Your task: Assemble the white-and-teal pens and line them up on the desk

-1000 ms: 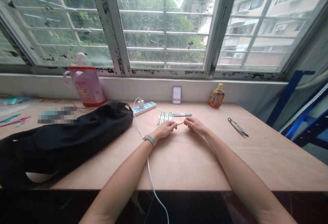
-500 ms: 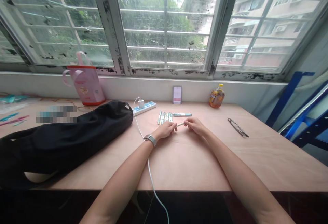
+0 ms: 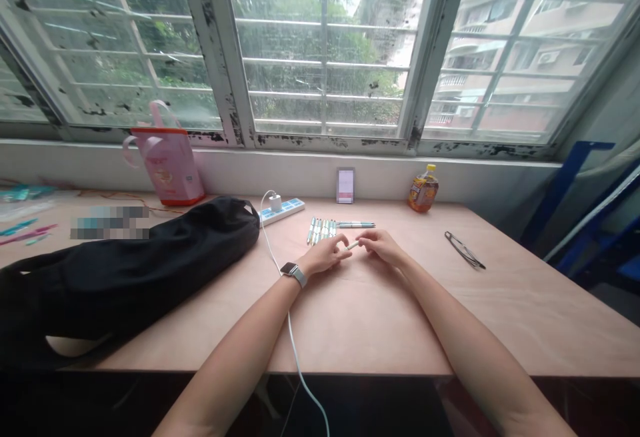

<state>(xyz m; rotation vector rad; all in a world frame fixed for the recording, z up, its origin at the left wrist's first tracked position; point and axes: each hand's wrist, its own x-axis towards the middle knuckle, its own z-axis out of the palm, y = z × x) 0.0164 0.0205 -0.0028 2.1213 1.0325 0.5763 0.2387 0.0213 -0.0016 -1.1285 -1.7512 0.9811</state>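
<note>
A short pale pen [image 3: 353, 245] lies crosswise between my hands, just above the tabletop. My right hand [image 3: 380, 247] is shut on its right end. My left hand [image 3: 324, 255] has its fingers apart at the pen's left tip, and I cannot tell whether they touch it. Just beyond my left fingers, several slim pens [image 3: 320, 229] lie side by side on the wooden table [image 3: 380, 317]. One more pen [image 3: 356, 224] lies across the row's right side.
A black fabric bag [image 3: 125, 264] lies on the left, near a white power strip [image 3: 281, 212] with a charger and a white cable. Along the window stand a pink bag [image 3: 167, 160], a phone [image 3: 345, 185] and an orange-brown bottle [image 3: 423, 188]. Eyeglasses [image 3: 465, 250] lie on the right.
My left fingers have lifted and parted from the pen's left end, leaving its tip more visible. The pen stays in my right hand, and both hands have shifted only slightly.
</note>
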